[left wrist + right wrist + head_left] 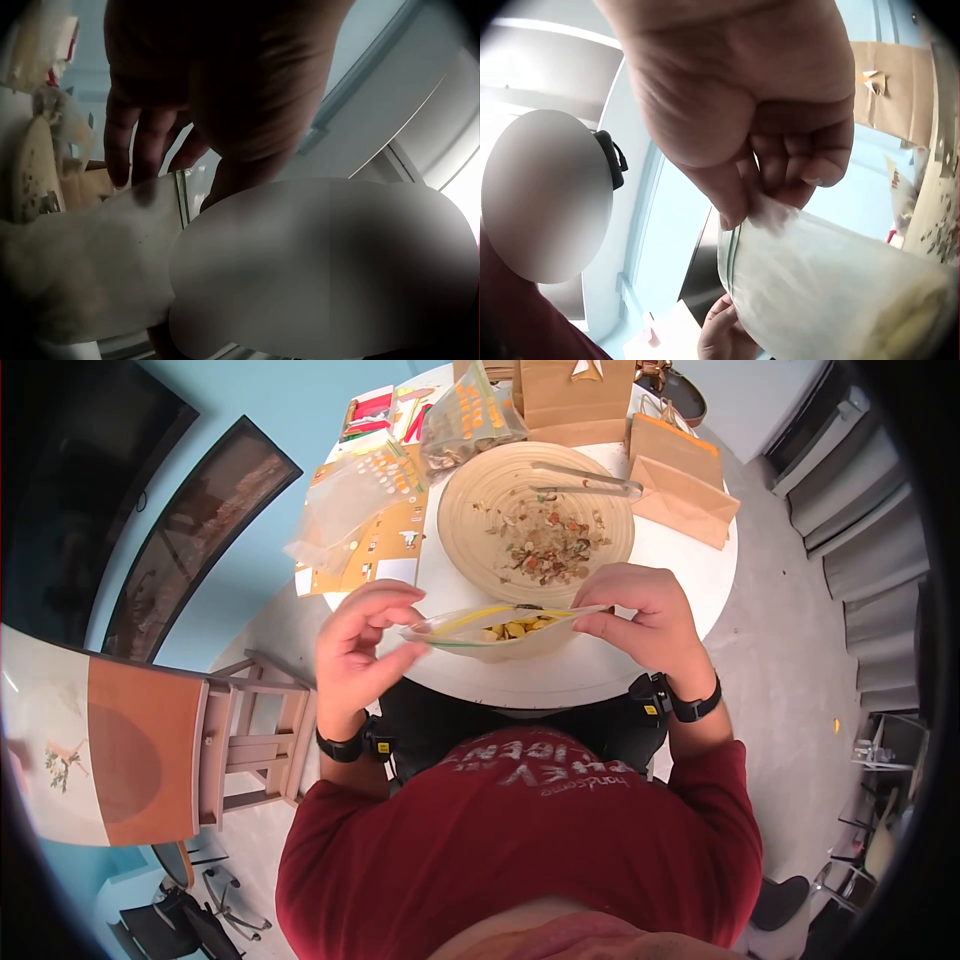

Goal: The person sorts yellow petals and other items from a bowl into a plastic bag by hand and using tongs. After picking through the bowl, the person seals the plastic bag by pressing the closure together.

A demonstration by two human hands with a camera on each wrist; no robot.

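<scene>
Between the two hands, near the table's front edge, a clear zip bag (490, 650) has its mouth spread apart. Yellowish pieces (518, 628) lie inside it. My left hand (355, 650) pinches the bag's left corner, thumb in front and fingers behind. My right hand (648, 618) pinches the opposite corner between thumb and forefinger, other fingers curled, as the right wrist view also shows. Just beyond the bag is a wide, shallow round bowl (462, 520) with small mixed brown, red and green bits (555, 550). Metal tongs (625, 487) lie across its far right rim.
Brown paper bags (575, 405) stand at the back, and another paper bag (685, 500) is at right. A filled zip bag (470, 425) and a flat clear bag (350, 505) over a brown sheet (385, 545) lie left. A wooden stool (255, 735) stands left of the table.
</scene>
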